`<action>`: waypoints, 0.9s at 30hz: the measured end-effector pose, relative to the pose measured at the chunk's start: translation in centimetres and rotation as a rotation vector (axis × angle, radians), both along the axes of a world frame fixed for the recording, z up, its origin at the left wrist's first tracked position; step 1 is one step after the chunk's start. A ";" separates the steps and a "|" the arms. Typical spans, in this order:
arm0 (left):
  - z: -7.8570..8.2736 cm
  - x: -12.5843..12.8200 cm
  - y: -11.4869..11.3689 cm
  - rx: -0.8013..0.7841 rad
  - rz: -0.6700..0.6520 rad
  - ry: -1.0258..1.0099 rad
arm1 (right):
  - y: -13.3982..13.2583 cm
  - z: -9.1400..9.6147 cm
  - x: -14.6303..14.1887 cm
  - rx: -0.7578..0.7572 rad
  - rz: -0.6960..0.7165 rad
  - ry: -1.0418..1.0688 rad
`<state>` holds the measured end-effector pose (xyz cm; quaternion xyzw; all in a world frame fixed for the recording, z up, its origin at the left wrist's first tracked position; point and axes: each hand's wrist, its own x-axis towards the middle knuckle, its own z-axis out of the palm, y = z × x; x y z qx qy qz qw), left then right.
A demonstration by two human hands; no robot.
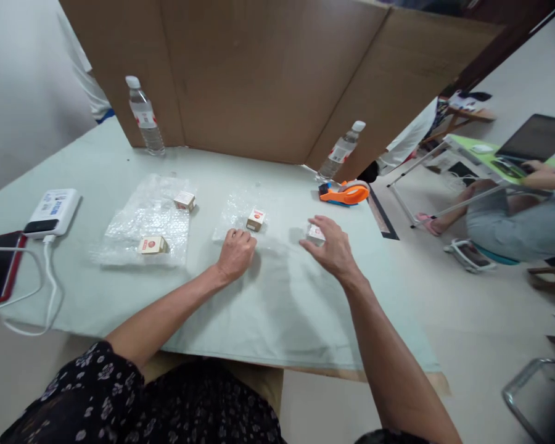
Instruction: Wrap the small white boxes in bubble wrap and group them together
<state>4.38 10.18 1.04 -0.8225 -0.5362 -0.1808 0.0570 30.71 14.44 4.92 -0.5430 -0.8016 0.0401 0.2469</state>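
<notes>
Where boxes [256, 219] lie, bottles [147, 122], tape dispenser [346, 195], cardboard [268, 80]

We see glossy, bumpy plastic bubble wrap [136, 213] at centre left, smooth-looking card boxes [256, 219], matt cardboard [263, 80] across the frame's top, glossy clear plastic bottles [147, 119], and a matt, creased tabletop cloth [277, 320].

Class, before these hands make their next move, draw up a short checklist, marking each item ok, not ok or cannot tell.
1. Left hand at the near edge of the middle bubble wrap: ok.
2. Middle box on that wrap: ok.
3. Middle box covered: not ok; its top is bare.
4. Right hand gripping the right box: cannot tell; contact is unclear.
5. Tape dispenser clear of both hands: ok.
</notes>
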 end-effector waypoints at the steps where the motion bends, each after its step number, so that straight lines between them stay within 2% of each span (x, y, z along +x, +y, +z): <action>1: 0.1 -0.1 -1.2 0.011 -0.018 0.000 | -0.8 0.0 -1.5 -0.008 0.059 0.012; 4: 0.0 -0.9 -5.7 0.036 -0.055 -0.015 | -3.6 -0.5 -5.8 -0.063 0.185 0.024; 7: -0.3 -2.2 -10.6 0.013 -0.099 -0.067 | -6.9 -1.7 -9.2 -0.112 0.212 0.017; 10: -0.3 -3.2 -14.5 -0.042 -0.135 -0.121 | -10.2 -2.8 -11.3 -0.151 0.197 0.035; 12: -0.2 -3.6 -16.3 -0.081 -0.152 -0.148 | -11.8 -3.3 -11.9 -0.183 0.190 0.073; 15: 0.0 -3.9 -17.5 -0.119 -0.196 -0.172 | -12.9 -3.4 -12.2 -0.211 0.190 0.153; 19: 0.0 -4.2 -18.2 -0.135 -0.249 -0.161 | -13.0 -3.1 -12.2 -0.236 0.223 0.216; 23: 0.0 -4.7 -18.8 -0.159 -0.238 -0.154 | -13.2 -3.2 -12.4 -0.282 0.249 0.240; 27: 1.0 -5.1 -18.6 -0.135 -0.216 -0.211 | -13.6 -3.3 -12.7 -0.289 0.258 0.266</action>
